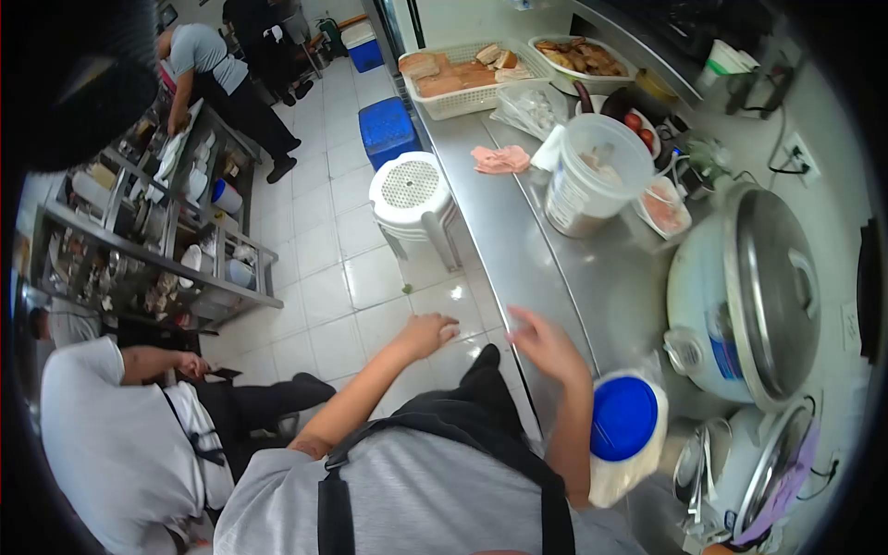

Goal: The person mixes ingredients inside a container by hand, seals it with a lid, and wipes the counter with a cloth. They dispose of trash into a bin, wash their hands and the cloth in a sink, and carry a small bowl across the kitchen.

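Note:
My left hand point(427, 335) is over the tiled floor in front of my body, fingers loosely bent and apart, holding nothing. Close to the counter's front edge, my right hand point(548, 346) is raised with its fingers apart, also holding nothing. The steel counter point(513, 245) runs along my right. Near my right forearm is a container with a blue lid point(624, 418). Farther along the counter stand a translucent plastic bucket point(597, 176) and a crumpled pink cloth point(500, 159).
White stools point(410, 190) and a blue bin point(388, 131) stand beside the counter. A large lidded cooker point(772, 287) is at right; a basket of bread-like pieces point(467, 79) is at the back. One co-worker point(129, 425) is close on my left, another point(208, 69) farther off by the shelves point(166, 245).

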### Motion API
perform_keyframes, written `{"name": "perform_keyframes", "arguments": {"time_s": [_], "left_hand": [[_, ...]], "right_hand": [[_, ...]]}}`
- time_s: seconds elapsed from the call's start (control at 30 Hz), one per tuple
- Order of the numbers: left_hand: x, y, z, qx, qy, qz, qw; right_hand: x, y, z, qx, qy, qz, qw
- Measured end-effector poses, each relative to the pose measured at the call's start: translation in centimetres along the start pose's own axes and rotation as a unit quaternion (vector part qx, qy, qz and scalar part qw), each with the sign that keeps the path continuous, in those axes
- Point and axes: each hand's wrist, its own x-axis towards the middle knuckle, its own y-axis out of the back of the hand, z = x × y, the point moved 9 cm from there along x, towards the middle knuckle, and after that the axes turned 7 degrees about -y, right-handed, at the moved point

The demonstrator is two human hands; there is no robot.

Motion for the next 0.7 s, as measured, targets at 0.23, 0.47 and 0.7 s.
{"name": "perform_keyframes", "arguments": {"time_s": [0.23,0.47,0.7], "left_hand": [[1.2,3.7,-8.0,-0.058,0.060,-0.058,0.995],[8.3,12.4,-15.4,-0.104,0.031,-0.080,0.991],[18.9,18.9,-23.2,-0.109,-0.047,-0.149,0.982]], "right_hand": [[30.6,4.5,-5.7,-0.216,0.033,0.329,0.919],[44.2,4.6,-9.5,0.049,0.108,0.473,0.873],[33.8,-5.5,-9.1,-0.171,0.079,0.376,0.907]]}}
